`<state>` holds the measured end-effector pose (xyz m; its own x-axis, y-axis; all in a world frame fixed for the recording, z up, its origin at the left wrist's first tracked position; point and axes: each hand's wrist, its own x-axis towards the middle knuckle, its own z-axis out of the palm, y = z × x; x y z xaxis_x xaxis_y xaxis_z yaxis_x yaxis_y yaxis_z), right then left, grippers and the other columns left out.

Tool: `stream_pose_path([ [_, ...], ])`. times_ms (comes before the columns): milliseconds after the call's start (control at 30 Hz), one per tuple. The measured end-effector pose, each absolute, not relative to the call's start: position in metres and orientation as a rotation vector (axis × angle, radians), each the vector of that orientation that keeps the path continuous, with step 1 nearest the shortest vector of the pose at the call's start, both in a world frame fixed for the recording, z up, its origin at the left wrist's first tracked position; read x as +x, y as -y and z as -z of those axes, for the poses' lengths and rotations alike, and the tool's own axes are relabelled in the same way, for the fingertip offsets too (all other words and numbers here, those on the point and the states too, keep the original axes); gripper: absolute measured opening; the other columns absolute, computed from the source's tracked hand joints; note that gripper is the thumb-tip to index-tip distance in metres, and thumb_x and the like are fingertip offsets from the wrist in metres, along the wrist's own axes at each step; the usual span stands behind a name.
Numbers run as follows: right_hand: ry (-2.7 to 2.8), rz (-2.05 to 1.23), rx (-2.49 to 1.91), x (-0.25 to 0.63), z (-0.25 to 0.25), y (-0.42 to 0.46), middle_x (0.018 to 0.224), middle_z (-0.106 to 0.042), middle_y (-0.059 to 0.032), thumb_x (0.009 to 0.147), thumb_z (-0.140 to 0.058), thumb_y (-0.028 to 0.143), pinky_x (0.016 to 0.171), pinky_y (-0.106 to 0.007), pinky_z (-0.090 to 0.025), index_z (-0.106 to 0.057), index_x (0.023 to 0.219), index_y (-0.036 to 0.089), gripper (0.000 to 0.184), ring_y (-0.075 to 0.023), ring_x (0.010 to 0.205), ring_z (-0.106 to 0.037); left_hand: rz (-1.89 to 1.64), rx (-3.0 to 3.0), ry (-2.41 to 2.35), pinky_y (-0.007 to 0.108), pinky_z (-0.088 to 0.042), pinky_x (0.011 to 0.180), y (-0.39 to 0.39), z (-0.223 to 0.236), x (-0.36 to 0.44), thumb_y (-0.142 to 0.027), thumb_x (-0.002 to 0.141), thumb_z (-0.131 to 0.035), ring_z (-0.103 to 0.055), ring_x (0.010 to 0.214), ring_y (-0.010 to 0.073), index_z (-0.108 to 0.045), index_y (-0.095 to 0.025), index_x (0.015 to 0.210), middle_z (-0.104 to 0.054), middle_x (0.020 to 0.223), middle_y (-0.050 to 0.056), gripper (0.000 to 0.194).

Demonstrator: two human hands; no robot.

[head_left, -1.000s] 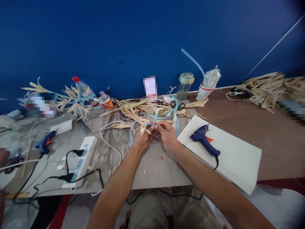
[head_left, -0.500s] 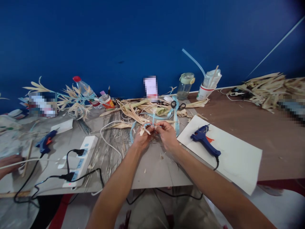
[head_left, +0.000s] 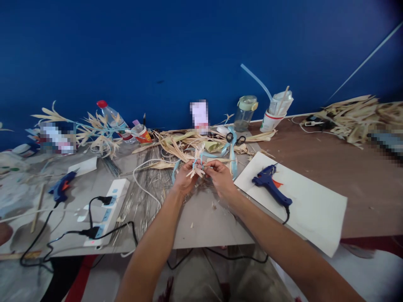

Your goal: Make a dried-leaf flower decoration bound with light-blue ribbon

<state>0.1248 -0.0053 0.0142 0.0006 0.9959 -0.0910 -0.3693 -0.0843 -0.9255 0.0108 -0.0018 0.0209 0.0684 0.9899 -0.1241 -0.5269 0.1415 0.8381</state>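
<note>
My left hand (head_left: 184,179) is closed around a small corn-husk flower (head_left: 197,171), whose pale petals fan out above and below the fingers. Light-blue tape shows on the flower's stem. Close beside it, my right hand (head_left: 219,176) pinches at the same piece; the fingertips of both hands nearly meet, and what exactly lies between the right fingers is too small to tell. Beyond the hands lies a heap of dry corn husks (head_left: 174,144) with a light-blue ribbon of tape (head_left: 233,157) and black-handled scissors (head_left: 236,139).
A blue glue gun (head_left: 271,184) rests on a white board (head_left: 310,209) at the right; another glue gun (head_left: 61,186) lies left, near a power strip (head_left: 108,214) with black cords. Thin wires (head_left: 141,197) cover the table's middle left. A co-worker's hand (head_left: 4,233) shows at the left edge.
The husk flower has been turned in my hands, so its petals now spread upward and downward. The co-worker's hand at the left has drawn back toward the edge.
</note>
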Motion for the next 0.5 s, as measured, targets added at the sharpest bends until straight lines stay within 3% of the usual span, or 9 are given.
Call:
stream_pose_path([
  [500, 0.923, -1.38, -1.05, 0.1246, -0.0175, 0.0068, 0.052, -0.051, 0.0064, 0.059, -0.067, 0.026, 0.049, -0.024, -0.031, -0.058, 0.065, 0.021, 0.012, -0.0096, 0.049, -0.041, -1.338, 0.816, -0.862, 0.022, -0.039, 0.056, 0.0034, -0.0162, 0.0109, -0.027, 0.054, -0.081, -0.048, 0.055, 0.0067, -0.058, -0.017, 0.074, -0.056, 0.065, -0.003, 0.032],
])
